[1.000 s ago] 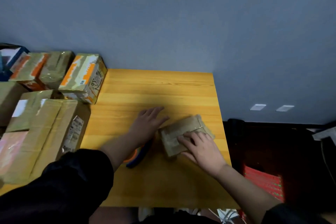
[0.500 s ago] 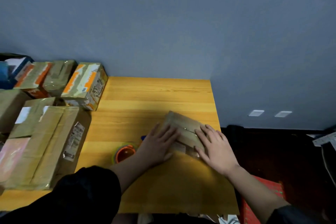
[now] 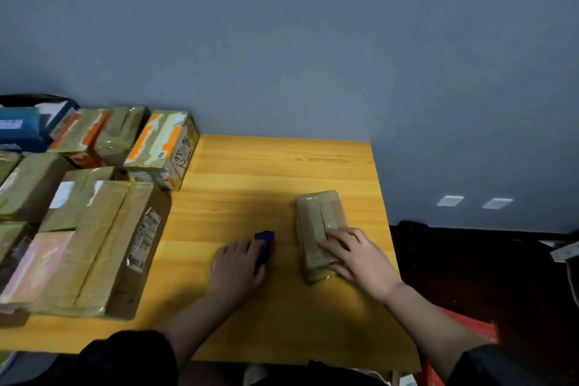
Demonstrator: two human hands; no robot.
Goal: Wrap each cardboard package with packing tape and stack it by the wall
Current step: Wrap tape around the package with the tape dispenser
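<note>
Small tape-wrapped brown cardboard package (image 3: 318, 229) lies flat on the yellow wooden tabletop (image 3: 266, 172), near its right edge, long axis running away from you. Your right hand (image 3: 357, 255) rests on the package's near end, fingers spread fairly straight and pressing down on top, not curled round it. Your left hand (image 3: 236, 266) is just left of it, apart from the package, fingers curved over the blue-handled tape dispenser with an orange-cored roll (image 3: 264, 246); grip looks closed on it, though motion blur hides the fingertips. Black sleeves show at both forearms at the bottom edge.

Left of your hands, a large brown taped cardboard box (image 3: 103, 247) sits on the tabletop's left side, with a white shipping label on its right face. Behind it, more taped boxes; one with orange and cream print (image 3: 161, 147) stands at the tabletop's far left corner, by the grey-blue wall (image 3: 313, 41). Further left, another orange-printed box (image 3: 76, 135) and a blue carton (image 3: 22, 128). Two white wall plates (image 3: 473, 202) sit low on the wall to the right, above dark floor.
</note>
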